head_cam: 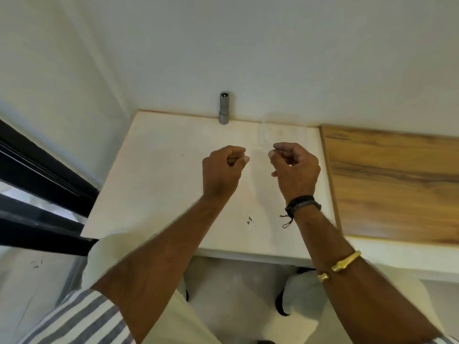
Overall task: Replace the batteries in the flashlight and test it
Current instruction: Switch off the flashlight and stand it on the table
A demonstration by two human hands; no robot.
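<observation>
Head cam view, and from where I'm standing nothing's really started yet. The flashlight [224, 108] is standing on end at the very back of the white table [161, 182], right up against the wall [298, 58], well apart from both hands. The left hand [222, 170] and right hand [296, 170] hover over the middle of the table, each curled into a loose fist with the thumb tucked against the forefinger, and I can't see anything held in either one. What could go wrong, as I see it: that torch is tall and skinny on a small base, so a clumsy reach could tip it, and being round it would probably roll toward an edge. Once it's opened, a loose cap or cell could run off the table the same way. Also, no spare batteries anywhere in sight, so the swap might stall right there. Count: one flashlight, zero batteries, two hands, one black cord band [301, 203] at the right wrist, one gold bangle [346, 261] further up that arm, one wooden surface [397, 182] butting against the table's right side, and one faint see-through outline [283, 135] just beyond the right hand that I can't identify.
</observation>
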